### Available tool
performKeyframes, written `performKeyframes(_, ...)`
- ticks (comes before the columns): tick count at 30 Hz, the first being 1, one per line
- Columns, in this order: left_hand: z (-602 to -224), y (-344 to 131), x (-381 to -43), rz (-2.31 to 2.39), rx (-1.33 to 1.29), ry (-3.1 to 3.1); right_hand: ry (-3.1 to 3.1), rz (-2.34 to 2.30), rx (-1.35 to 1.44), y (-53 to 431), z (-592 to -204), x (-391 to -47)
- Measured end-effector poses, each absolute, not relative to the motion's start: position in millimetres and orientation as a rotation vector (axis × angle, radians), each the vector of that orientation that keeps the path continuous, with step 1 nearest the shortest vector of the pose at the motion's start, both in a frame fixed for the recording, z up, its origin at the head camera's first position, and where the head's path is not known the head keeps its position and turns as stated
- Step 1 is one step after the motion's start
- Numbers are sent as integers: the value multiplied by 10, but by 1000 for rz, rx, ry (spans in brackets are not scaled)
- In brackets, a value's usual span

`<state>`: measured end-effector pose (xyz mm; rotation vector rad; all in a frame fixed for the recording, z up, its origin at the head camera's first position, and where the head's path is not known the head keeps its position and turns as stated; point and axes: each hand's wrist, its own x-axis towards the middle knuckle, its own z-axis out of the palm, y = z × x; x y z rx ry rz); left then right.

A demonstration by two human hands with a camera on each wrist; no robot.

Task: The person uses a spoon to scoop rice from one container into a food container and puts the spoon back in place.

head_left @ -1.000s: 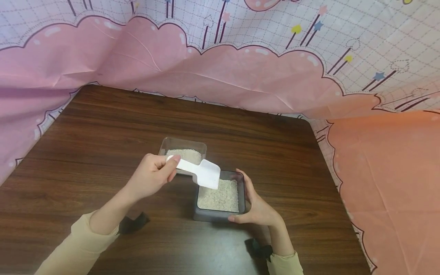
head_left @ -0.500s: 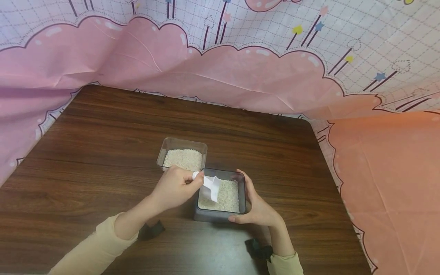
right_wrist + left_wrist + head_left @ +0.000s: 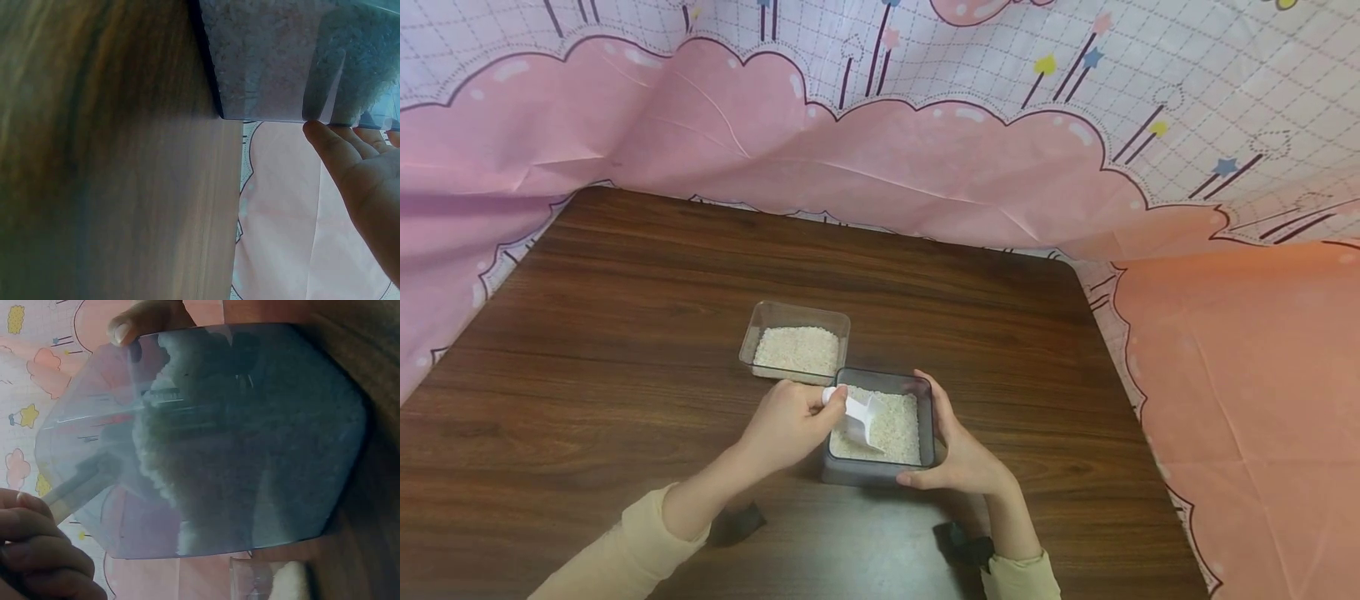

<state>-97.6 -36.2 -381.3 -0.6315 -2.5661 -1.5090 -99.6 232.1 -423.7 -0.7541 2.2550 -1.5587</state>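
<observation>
My left hand (image 3: 786,425) pinches the handle of a white plastic scoop (image 3: 857,408) between thumb and curled fingers. The scoop's bowl dips inside a smoky see-through plastic box (image 3: 859,473), its front edge at the white rice (image 3: 901,429). In the left wrist view the handle (image 3: 69,497) runs behind the box's clear wall and the rice is banked up unevenly. My right hand (image 3: 966,457) grips the box from the right, thumb at the near corner and fingers round the far side. In the right wrist view fingers (image 3: 340,153) press against the box's wall.
A smaller clear container (image 3: 805,315), partly filled with rice, stands behind and left of the box. Both stand on a dark wood table (image 3: 625,333). A patterned pink and white cloth (image 3: 880,158) hangs along the back and sides. Black straps (image 3: 737,525) hang at the wrists.
My left hand has moved right and toward me, carrying the scoop from above the box down into the rice, its bowl tilting downward. The right hand and both containers have stayed in place.
</observation>
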Motion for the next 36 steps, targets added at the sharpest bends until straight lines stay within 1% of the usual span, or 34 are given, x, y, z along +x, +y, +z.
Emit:
performKeyframes(12, -3944, -360, -955, -1535, -537, -2604, 2257, -1567, -720, 2317, -4234, -993)
performKeyframes(31, -3981, -380, -933, -1794, -455, -2604, 2253, -1560, -732, 2317, -4228, -989)
performKeyframes(36, -3947, -444, -932, -1888, -362, -2590, 2248, -1564, -751, 2321, -4225, -989)
